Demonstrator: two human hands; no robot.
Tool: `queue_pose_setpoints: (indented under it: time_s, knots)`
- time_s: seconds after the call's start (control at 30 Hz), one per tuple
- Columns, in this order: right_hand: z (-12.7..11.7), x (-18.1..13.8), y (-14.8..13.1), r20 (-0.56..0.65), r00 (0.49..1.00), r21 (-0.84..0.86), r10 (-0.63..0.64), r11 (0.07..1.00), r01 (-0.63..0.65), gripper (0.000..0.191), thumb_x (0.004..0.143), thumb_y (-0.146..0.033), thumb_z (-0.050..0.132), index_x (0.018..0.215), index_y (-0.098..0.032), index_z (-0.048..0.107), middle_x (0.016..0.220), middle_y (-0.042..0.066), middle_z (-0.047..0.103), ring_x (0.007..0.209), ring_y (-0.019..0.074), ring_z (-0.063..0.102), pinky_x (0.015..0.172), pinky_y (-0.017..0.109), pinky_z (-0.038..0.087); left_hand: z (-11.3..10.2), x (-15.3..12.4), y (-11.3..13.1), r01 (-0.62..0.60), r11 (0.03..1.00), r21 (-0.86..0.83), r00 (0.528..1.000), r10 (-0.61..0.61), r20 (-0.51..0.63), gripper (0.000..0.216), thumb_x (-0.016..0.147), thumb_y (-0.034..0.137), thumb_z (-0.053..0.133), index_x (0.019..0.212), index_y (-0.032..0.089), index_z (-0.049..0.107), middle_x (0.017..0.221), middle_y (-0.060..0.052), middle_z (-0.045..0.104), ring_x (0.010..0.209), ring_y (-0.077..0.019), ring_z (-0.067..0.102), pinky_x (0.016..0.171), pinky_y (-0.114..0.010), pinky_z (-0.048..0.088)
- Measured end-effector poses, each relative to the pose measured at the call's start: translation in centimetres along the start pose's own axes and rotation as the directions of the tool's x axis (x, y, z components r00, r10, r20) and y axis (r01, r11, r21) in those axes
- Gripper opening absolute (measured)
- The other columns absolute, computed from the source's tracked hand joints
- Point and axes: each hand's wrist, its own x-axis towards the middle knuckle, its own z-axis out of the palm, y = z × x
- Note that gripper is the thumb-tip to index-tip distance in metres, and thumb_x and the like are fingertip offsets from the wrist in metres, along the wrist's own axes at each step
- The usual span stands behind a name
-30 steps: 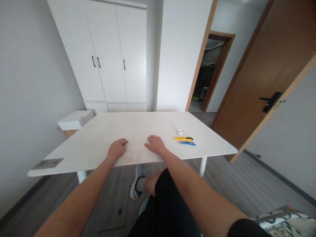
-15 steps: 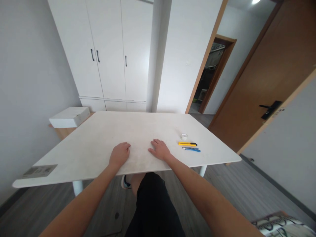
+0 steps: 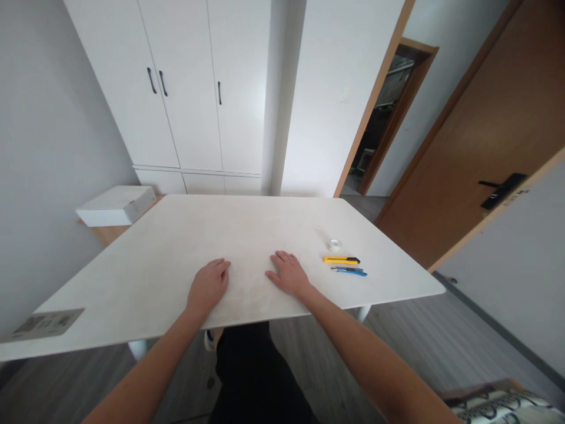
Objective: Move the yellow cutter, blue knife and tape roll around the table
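Observation:
My left hand (image 3: 207,285) lies palm down on the white table (image 3: 154,259) near its front edge, fingers stretched out, holding nothing. My right hand (image 3: 288,274) rests flat beside it, fingers spread, also empty. To the right of my right hand lie a yellow utility knife (image 3: 341,259), a blue pen-like tool (image 3: 349,271) just in front of it, and a small roll of clear tape (image 3: 335,244) behind them. Neither hand touches these.
A grey label (image 3: 44,323) is stuck on the table's front left corner. A white box (image 3: 115,205) sits on a low wooden stand at the left. White wardrobe doors (image 3: 176,88) stand behind. A brown door (image 3: 485,129) hangs open at the right.
The view has moved closer over the table and my legs have slid under it. Both hands have stayed flat in the same place on the tabletop.

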Motion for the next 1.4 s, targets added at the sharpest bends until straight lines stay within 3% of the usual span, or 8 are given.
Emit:
queue_pose_setpoints:
  time_s: [0.37,0.7,1.4]
  knots:
    - [0.5,0.1,0.3,-0.015,1.0,0.018,-0.016,1.0,0.016,0.06,0.099,-0.054,0.042,0.144,-0.016,0.049,0.154,0.017,0.043,0.143,0.0293,0.035,0.118,0.048,0.02,-0.1,-0.1,-0.2,0.04,0.999,-0.025,0.999,-0.039,0.019,0.042,0.095,0.031,0.038,0.112,0.018,0.074,0.126,-0.011,0.069,0.118,-0.0246,0.063,0.107,-0.041,0.048]
    - [0.5,-0.2,0.1,-0.055,0.999,0.064,0.002,0.998,0.001,0.059,0.097,-0.056,0.045,0.141,-0.018,0.05,0.153,0.016,0.045,0.142,0.0289,0.035,0.117,0.049,0.02,1.0,-0.2,-1.8,0.011,0.999,-0.044,1.0,-0.011,0.01,0.046,0.094,0.041,0.037,0.11,0.019,0.074,0.125,-0.01,0.069,0.116,-0.025,0.064,0.107,-0.042,0.048]
    - [-0.5,-0.1,-0.1,0.009,1.0,0.074,0.008,0.997,-0.009,0.054,0.097,-0.05,0.049,0.14,-0.019,0.052,0.153,0.015,0.044,0.143,0.0282,0.035,0.118,0.049,0.021,0.3,-0.2,-1.0,0.029,0.998,-0.059,0.999,-0.028,0.018,0.045,0.093,0.04,0.038,0.109,0.02,0.074,0.127,-0.01,0.069,0.119,-0.0254,0.063,0.109,-0.041,0.047]
